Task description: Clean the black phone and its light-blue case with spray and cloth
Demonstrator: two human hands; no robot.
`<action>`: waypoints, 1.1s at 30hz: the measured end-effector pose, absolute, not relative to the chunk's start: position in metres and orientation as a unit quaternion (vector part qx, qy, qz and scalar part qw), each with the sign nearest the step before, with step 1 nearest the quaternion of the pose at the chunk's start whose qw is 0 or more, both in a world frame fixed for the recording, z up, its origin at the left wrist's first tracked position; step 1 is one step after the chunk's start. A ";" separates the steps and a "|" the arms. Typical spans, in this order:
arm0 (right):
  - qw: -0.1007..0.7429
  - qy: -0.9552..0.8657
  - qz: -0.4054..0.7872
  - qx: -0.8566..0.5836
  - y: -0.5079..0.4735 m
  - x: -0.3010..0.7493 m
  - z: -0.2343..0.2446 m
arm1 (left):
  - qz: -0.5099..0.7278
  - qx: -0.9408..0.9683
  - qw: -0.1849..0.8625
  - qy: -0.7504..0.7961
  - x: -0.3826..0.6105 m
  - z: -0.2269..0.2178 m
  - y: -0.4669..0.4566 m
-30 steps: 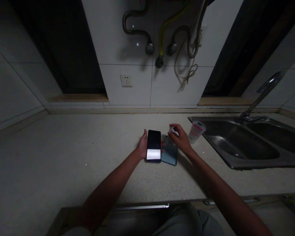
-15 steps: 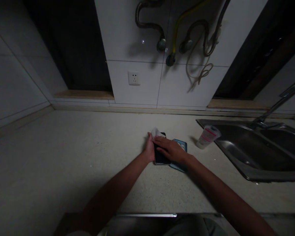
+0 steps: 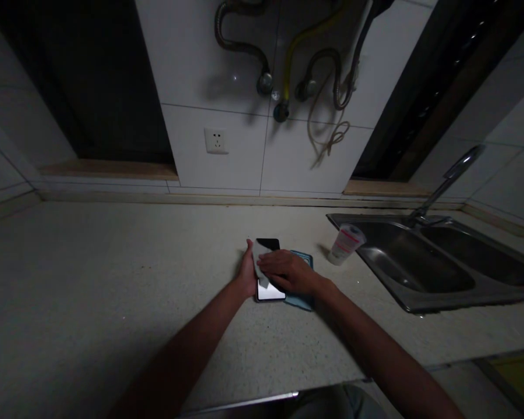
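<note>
A black smartphone lies on the pale countertop, the lower part of its screen lit white. My left hand grips the phone along its left edge, thumb pointing up. Over the screen, my right hand presses a white tissue with its fingers. A blue phone case lies just right of the phone, partly hidden under my right hand and wrist.
A clear plastic cup with pink print stands tilted beside the steel double sink and its faucet. A socket, hoses and valves are on the tiled wall behind.
The phone screen has lit up at its lower end. My right hand with the tissue has slid down the screen. The whole view has turned to the right.
</note>
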State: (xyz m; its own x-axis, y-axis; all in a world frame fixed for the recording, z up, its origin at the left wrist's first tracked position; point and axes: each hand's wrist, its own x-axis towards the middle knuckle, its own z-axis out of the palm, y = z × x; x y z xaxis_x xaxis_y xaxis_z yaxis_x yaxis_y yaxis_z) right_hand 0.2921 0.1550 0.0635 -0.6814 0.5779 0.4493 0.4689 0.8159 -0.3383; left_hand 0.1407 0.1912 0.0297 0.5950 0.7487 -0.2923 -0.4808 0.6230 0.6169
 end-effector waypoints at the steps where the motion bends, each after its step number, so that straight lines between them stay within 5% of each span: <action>1: 0.282 -0.902 0.069 -0.318 0.158 0.296 0.061 | 0.362 0.217 0.865 0.271 0.142 0.031 0.190; 9: 0.252 -0.838 -0.084 -0.476 0.164 0.297 0.052 | 0.358 0.164 0.892 0.223 0.146 0.042 0.183; 24: 0.226 -0.959 -0.030 -0.170 0.145 0.276 0.053 | 0.364 0.091 0.907 0.191 0.133 0.035 0.198; 33: 0.286 -0.936 -0.030 -0.202 0.152 0.287 0.053 | 0.442 0.074 0.875 0.182 0.127 0.037 0.208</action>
State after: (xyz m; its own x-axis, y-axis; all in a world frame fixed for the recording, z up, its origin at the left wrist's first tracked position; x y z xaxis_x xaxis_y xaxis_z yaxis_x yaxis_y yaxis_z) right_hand 0.2870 0.1521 0.0532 -0.7544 0.3615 0.5479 0.3957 0.9164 -0.0598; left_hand 0.1268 0.2083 0.0367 0.5428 0.8007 -0.2534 -0.7471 0.5982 0.2898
